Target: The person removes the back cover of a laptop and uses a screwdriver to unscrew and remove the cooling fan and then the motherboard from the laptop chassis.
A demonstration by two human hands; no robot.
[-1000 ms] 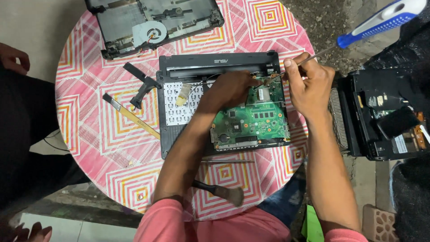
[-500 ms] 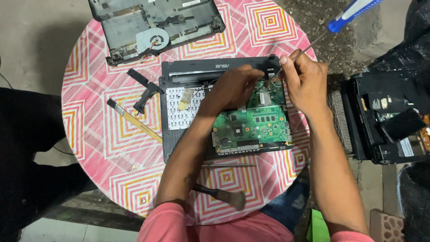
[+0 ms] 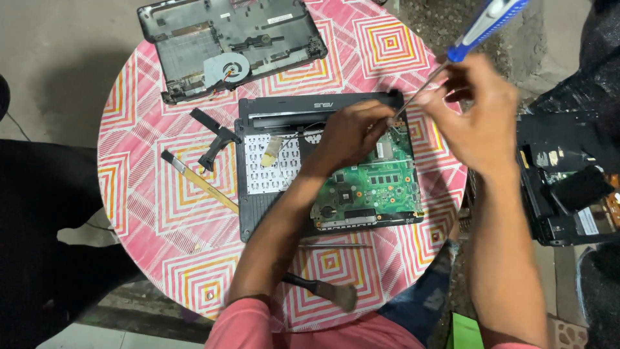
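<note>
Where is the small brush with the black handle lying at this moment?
In the head view, the brush lies at the near edge of the round table, just below the opened laptop and beside the person's left forearm.

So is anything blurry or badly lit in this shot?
Head view: the right hand and screwdriver are motion-blurred; the left hand, green board and tablecloth look sharp and evenly lit; the left floor lies in deep shadow.

I see open tablecloth (image 3: 168, 213) at the lower left of the frame, past the yellow strip (image 3: 199, 182). At upper centre, my left hand (image 3: 352, 132), right hand (image 3: 481, 123) and the screwdriver (image 3: 465, 45) crowd the green motherboard (image 3: 378, 187); the brush (image 3: 323, 291) blocks the bottom edge.
</note>
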